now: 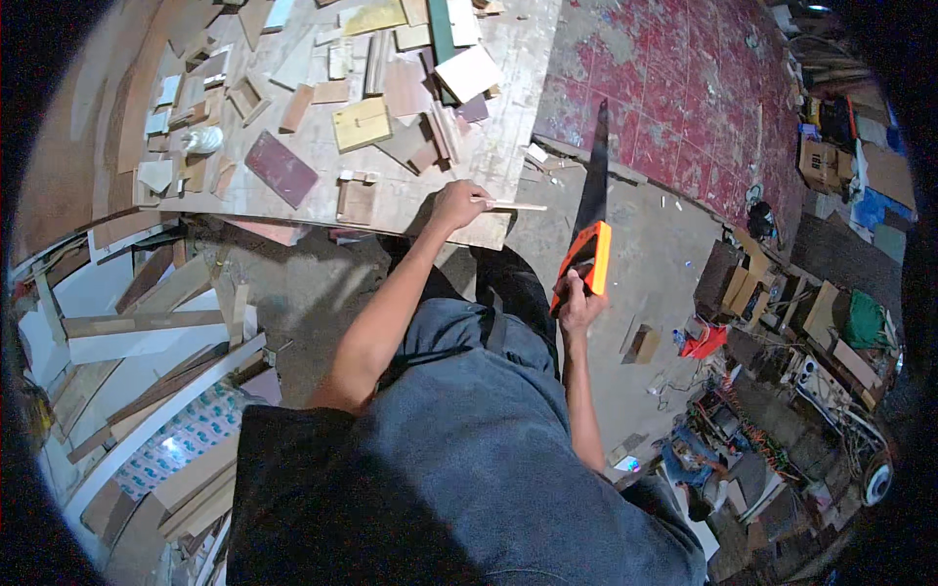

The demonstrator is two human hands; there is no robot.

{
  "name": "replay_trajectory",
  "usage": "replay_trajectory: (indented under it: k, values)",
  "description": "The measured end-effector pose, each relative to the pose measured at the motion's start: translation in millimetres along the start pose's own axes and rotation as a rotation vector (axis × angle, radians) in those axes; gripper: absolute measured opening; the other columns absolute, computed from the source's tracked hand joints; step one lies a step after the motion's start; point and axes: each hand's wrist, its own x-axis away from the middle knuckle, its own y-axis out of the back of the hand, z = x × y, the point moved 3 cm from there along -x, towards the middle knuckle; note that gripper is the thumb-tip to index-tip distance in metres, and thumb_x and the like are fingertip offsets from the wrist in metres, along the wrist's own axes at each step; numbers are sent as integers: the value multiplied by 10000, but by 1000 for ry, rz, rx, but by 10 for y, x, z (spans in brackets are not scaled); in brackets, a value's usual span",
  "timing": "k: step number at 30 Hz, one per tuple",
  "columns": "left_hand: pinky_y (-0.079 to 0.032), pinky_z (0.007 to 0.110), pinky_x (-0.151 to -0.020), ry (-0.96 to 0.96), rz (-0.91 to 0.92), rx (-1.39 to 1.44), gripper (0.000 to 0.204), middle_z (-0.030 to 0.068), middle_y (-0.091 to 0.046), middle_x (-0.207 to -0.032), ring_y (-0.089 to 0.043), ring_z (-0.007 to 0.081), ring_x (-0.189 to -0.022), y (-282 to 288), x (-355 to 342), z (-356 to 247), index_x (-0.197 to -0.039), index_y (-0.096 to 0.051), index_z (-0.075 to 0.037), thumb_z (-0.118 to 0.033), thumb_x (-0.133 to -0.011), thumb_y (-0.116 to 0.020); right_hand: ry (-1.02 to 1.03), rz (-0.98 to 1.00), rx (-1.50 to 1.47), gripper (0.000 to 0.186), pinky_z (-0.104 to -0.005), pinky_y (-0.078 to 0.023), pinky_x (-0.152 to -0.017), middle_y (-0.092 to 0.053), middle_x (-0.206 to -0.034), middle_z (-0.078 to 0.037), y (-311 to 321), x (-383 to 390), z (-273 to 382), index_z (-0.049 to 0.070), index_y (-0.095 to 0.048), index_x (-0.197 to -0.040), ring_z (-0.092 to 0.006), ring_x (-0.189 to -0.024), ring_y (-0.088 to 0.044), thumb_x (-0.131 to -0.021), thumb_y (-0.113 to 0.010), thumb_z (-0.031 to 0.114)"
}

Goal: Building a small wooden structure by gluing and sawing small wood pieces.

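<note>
orange-handled handsaw (589, 220), dark blade, right hand (578, 305) fingers clamped on handle; left hand (457, 205) fingers pinching thin wood strip (516, 205).

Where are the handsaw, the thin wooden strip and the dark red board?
handsaw (589, 256): head view, on its orange handle.
thin wooden strip (518, 206): head view, mid-length, beyond the fingers.
dark red board (281, 169): head view, centre of its face.

We see a board (410, 210) ahead, offcuts (362, 122) scattered on it. Our left hand (457, 203) rests at its near edge, gripping a thin strip (513, 205) that juts right. Right of it, off the board, our right hand (578, 308) holds a saw (589, 210), blade pointing away. Planks (137, 327) lie stacked left.
</note>
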Motion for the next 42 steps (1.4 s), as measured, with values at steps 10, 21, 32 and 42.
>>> replay_trajectory:
  k: [10,21,32,42]
  values:
    - [-513,427,-887,-161,-265,-328,145,77,-680,-926,-577,314,-1023,-489,-333,-256,-906,-822,-170,-230,-774,-817,-317,146,-43,100,-275,-440,-510,-587,-712,-6,-1,-278,-151,40,-589,-887,-97,-546,-546,-921,-666,94]
    - [-476,402,-879,-133,-248,-309,177,49,-677,-928,-565,293,-949,-424,-388,-226,-919,-821,-142,-214,-759,-837,-365,206,-125,76,-275,-457,-521,-583,-707,-13,-181,-61,-223,31,-572,-902,-107,-563,-565,-920,-640,61]
    - [-495,404,-836,-233,-241,-322,157,48,-673,-924,-563,297,-910,-431,-388,-180,-922,-819,-134,-204,-781,-815,-345,222,-125,97,-277,-432,-479,-571,-684,-10,-339,-67,-186,40,-562,-879,-107,-514,-539,-917,-647,66]
    - [-503,401,-832,-244,-282,-302,134,39,-671,-921,-576,293,-922,-484,-366,-223,-923,-822,-153,-189,-793,-810,-421,218,-132,96,-285,-429,-473,-563,-654,-9,-408,-108,-73,41,-553,-871,-107,-503,-531,-907,-642,50]
